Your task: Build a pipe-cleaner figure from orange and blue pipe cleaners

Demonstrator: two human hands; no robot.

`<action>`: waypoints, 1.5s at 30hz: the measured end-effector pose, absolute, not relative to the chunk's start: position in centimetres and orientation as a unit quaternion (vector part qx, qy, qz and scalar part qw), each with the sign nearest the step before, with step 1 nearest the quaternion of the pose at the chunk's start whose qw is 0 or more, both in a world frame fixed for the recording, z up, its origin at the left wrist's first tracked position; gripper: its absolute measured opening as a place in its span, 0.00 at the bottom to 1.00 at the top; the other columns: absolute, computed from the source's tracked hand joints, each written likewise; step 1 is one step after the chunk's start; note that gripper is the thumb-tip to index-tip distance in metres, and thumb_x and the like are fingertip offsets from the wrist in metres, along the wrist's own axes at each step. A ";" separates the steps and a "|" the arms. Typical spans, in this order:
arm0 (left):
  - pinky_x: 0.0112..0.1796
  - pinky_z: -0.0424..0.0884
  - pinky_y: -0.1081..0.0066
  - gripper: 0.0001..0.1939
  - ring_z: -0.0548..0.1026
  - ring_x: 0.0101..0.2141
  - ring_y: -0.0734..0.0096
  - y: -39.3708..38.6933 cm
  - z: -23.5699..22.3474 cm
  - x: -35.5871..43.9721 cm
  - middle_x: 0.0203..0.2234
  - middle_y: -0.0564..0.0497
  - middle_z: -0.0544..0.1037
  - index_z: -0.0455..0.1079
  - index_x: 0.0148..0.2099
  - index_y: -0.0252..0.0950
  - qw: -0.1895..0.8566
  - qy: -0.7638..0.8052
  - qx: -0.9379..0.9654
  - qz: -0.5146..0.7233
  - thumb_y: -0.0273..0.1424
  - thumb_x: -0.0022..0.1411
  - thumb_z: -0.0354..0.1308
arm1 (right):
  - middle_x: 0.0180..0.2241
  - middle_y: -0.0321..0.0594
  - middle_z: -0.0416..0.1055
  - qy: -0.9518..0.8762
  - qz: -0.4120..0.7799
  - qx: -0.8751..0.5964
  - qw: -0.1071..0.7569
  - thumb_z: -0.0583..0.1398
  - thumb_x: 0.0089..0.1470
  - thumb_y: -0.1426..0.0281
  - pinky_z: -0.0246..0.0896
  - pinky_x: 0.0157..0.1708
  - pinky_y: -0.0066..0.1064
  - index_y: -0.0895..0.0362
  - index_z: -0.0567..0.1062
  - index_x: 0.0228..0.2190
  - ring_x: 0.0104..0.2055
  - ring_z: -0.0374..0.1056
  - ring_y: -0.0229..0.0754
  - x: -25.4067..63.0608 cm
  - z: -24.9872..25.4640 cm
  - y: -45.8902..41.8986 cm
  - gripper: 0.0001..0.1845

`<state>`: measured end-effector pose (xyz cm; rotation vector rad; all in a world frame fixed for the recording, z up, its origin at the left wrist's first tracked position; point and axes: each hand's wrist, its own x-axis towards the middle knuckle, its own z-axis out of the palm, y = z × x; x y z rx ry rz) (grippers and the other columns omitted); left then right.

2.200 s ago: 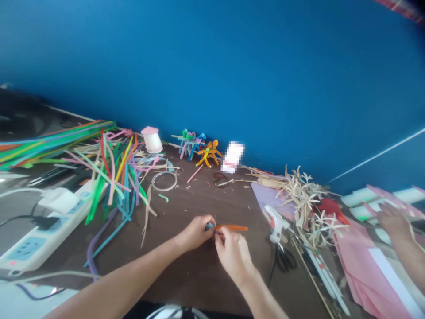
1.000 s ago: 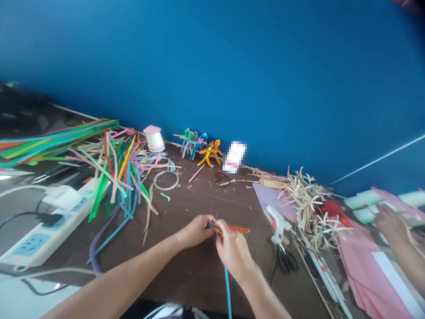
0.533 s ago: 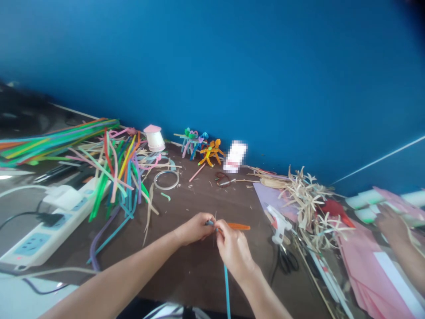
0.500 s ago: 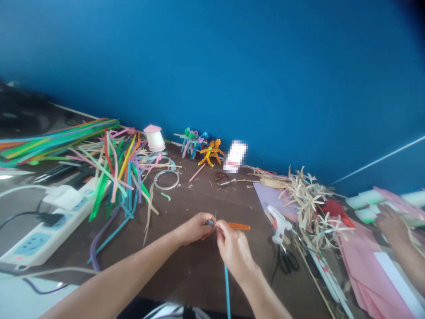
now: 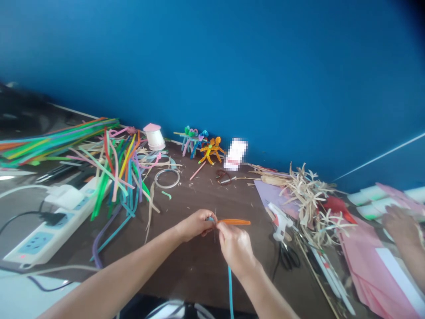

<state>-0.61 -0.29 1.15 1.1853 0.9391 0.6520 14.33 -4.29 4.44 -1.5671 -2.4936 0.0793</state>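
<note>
My left hand point(image 5: 195, 224) and my right hand point(image 5: 235, 248) meet over the dark brown table point(image 5: 195, 270), pinching at a small twisted joint. An orange pipe cleaner point(image 5: 234, 222) sticks out to the right of my fingers. A blue pipe cleaner point(image 5: 230, 288) hangs down from under my right hand, and its short tip shows by my left fingers. The joint itself is mostly hidden by my fingers.
Behind my hands lie a heap of coloured pipe cleaners point(image 5: 114, 177) and a power strip point(image 5: 43, 243). To the right are a glue gun point(image 5: 281, 227), scissors point(image 5: 288, 257), dried palm strips point(image 5: 308, 197) and pink paper point(image 5: 368, 270), where a co-worker's hand point(image 5: 398, 226) rests.
The blue pipe cleaner, absent from view at first, now hangs below my right hand. My hands have drawn slightly apart, and the orange piece shows more fully.
</note>
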 end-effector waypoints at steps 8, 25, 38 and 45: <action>0.18 0.55 0.79 0.05 0.58 0.15 0.82 -0.1 1.4 -0.9 0.13 0.60 0.61 0.63 0.28 0.31 0.721 0.393 0.488 0.296 0.29 0.46 0.51 | 0.28 0.36 0.72 -0.846 -0.005 -0.528 0.072 0.52 0.53 0.77 0.53 0.23 0.24 0.53 0.71 0.37 0.26 0.69 0.36 14.1 4.8 -4.6 0.13; 0.17 0.53 0.78 0.09 0.58 0.15 0.83 0.1 1.9 -0.9 0.13 0.60 0.62 0.62 0.29 0.31 0.744 0.405 0.441 0.296 0.33 0.46 0.53 | 0.26 0.36 0.71 -0.849 0.000 -0.523 0.075 0.51 0.53 0.77 0.53 0.23 0.23 0.53 0.70 0.41 0.26 0.68 0.34 14.2 5.1 -4.8 0.16; 0.17 0.53 0.79 0.06 0.57 0.15 0.83 0.1 1.1 -0.9 0.12 0.60 0.61 0.62 0.29 0.32 0.711 0.417 0.480 0.300 0.30 0.47 0.51 | 0.27 0.39 0.71 -0.851 -0.014 -0.524 0.017 0.51 0.53 0.77 0.54 0.24 0.25 0.55 0.70 0.39 0.27 0.69 0.37 13.6 5.4 -5.0 0.13; 0.17 0.54 0.79 0.07 0.58 0.15 0.83 0.0 1.1 -0.6 0.13 0.60 0.61 0.62 0.28 0.32 0.696 0.426 0.486 0.313 0.30 0.46 0.52 | 0.31 0.38 0.73 -0.821 0.039 -0.565 0.067 0.52 0.52 0.74 0.56 0.27 0.25 0.55 0.65 0.44 0.29 0.70 0.38 13.8 5.3 -5.4 0.15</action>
